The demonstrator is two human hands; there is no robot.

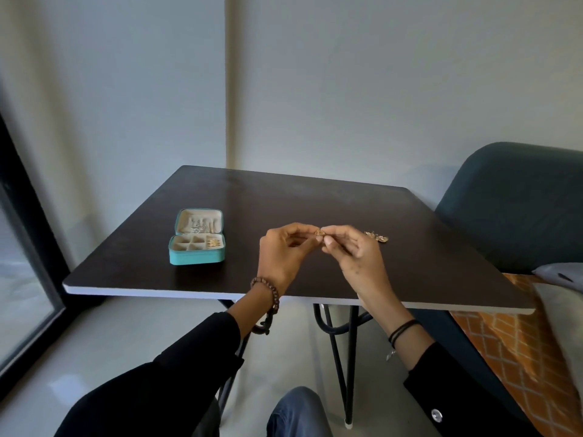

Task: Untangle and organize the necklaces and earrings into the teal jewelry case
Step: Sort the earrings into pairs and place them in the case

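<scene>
Pinching a gold earring [319,233] from both sides, the left hand [282,252] and right hand [355,253] hold each grip clamped on it, right of the teal jewelry case [197,258].

Brightness: dim, cool grey-blue cast.
Source: daylight from window [22,279] at left; floor [94,335] beside it brightest.
Shadows: soft, weak; black sleeves [151,392] lose all detail.
Glare: faint sheen on far tabletop [284,184].
Sharpness: slightly soft; contents of teal jewelry case [197,257] unresolved.
Distortion: wide-angle bend along window frame, edges.
</scene>
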